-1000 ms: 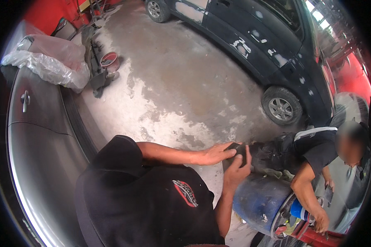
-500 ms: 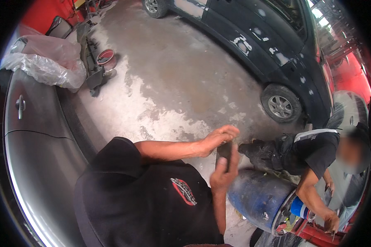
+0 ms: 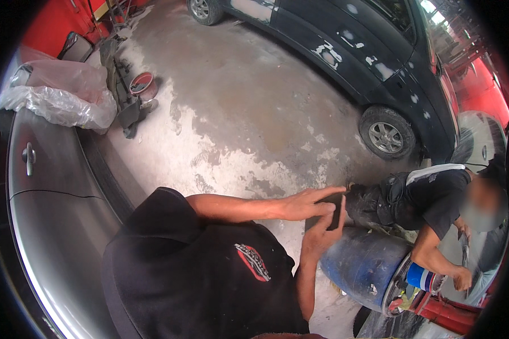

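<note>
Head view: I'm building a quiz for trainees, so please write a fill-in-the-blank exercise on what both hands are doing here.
1. The right hand holds a small dark ____ upright.
2. The left hand lays its fingers on the top of that ____.
3. Just beyond the hands, a blue ____ lies on its side.
4. A co-worker in a black shirt crouches beside the black ____.

Missing words: phone; phone; drum; car

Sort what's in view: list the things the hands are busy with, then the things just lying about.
In hand:
- small dark flat object, held by right hand, touched by left hand

Lying about:
- blue drum
- dark car
- plastic sheet
- red bucket
</note>
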A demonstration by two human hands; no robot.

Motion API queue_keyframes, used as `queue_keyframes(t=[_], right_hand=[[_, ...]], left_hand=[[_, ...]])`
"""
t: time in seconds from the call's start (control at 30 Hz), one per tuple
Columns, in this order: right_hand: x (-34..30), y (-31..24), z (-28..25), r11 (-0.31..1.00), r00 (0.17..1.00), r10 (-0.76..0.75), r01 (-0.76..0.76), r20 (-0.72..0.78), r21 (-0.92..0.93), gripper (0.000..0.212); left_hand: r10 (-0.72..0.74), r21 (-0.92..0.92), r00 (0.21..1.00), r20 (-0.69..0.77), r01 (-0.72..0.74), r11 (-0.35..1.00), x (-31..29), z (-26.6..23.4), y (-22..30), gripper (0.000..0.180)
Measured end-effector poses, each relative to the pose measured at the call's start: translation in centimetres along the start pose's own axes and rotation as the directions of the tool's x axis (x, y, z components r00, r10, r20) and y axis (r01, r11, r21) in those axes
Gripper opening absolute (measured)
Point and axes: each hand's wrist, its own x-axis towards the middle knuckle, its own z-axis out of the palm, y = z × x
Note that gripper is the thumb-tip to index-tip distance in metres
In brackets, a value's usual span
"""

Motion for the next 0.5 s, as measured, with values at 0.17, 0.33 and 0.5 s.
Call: queue_keyframes(t=[0.17,0.33,0.5], right_hand=[[2.1,2.5,-3.2,0.971,0.972,0.221,-0.212,-0.078,0.112,0.038],[4.0,3.6,-6.4,0.957,0.835,0.288,-0.261,-0.468,0.123,0.043],[3.9,7.0,-6.7,0.745,0.831,0.554,-0.522,0.050,0.416,0.040]], left_hand=[[0.081,-0.070,0.977,0.197,-0.068,0.995,-2.7,0.9,0.1,0.064],[-0.060,-0.037,0.984,-0.166,0.054,0.998,-3.2,-1.0,1.7,0.027],[0.184,0.332,0.977,-0.111,-0.138,0.933,-3.3,-1.6,2.9,0.026]])
